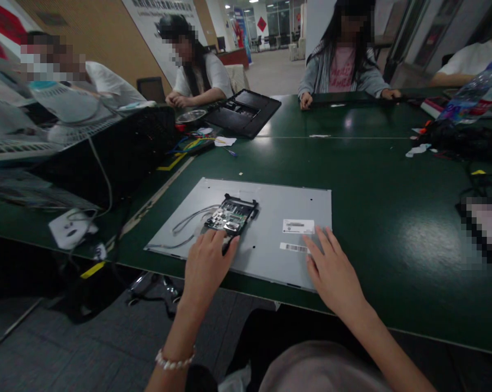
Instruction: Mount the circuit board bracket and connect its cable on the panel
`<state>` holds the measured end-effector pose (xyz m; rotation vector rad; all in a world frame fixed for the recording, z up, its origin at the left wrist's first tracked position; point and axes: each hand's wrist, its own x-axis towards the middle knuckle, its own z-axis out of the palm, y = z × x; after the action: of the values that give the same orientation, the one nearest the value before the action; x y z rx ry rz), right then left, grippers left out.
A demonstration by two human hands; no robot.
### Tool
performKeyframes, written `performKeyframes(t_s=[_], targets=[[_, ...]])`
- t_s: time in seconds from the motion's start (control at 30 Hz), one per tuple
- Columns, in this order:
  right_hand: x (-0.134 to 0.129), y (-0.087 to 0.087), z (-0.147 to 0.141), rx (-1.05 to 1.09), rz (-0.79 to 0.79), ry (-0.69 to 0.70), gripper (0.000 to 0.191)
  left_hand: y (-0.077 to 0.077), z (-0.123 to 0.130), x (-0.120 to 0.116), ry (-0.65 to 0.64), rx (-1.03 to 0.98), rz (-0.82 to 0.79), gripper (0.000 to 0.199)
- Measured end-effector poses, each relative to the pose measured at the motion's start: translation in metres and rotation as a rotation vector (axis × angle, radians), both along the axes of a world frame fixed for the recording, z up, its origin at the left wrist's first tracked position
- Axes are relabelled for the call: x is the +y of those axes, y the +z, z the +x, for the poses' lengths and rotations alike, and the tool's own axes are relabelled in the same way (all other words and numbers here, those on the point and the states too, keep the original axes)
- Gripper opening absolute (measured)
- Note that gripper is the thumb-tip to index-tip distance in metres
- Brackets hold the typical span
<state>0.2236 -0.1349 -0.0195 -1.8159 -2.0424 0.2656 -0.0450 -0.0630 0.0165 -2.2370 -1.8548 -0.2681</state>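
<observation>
A flat silver-grey panel point(278, 190), apparently the back of a display, lies on the green table in front of me. On it sits a circuit board point(231, 215) in a black plastic frame, with grey cables point(190, 219) looping out to the left. My left hand point(207, 258) has its fingers and thumb closed on the board's near edge; the fingertips are partly hidden. Resting on the panel's right part, my right hand point(333, 267) is open, fingers spread beside a white label point(298, 226) and a barcode sticker point(293, 247).
Toward the back left are a black laptop-like casing point(246, 111), loose wires point(190, 144) and a white fan point(72, 106). A plastic bottle point(470, 95), a black bundle point(460, 136) and a phone-like device point(489, 226) lie at the right. Several people sit around the table.
</observation>
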Motion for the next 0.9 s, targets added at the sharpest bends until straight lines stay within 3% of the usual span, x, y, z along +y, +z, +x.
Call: performKeyframes(t_s=[0.17,0.33,0.5,0.67,0.77,0.9], targets=[[-0.003,0.002,0.002,-0.011,0.002,0.007,0.047,0.005,-0.04,0.02,0.146,-0.032,0.136,0.039],[-0.004,0.004,0.003,-0.011,0.002,0.008,0.047,0.001,-0.061,0.031,0.196,0.049,0.025,0.034],[-0.001,0.003,0.005,-0.005,0.004,0.006,0.048,0.024,-0.083,0.041,0.262,0.005,0.039,0.032],[-0.005,0.003,-0.002,0.011,0.023,0.007,0.047,0.051,-0.138,0.086,0.361,-0.224,0.006,0.034],[-0.009,0.004,-0.007,0.003,0.023,0.012,0.046,0.05,-0.162,0.113,0.438,-0.295,-0.071,0.04],[-0.01,0.005,-0.005,-0.002,0.021,0.011,0.047,0.044,-0.167,0.133,0.468,-0.239,-0.129,0.036]])
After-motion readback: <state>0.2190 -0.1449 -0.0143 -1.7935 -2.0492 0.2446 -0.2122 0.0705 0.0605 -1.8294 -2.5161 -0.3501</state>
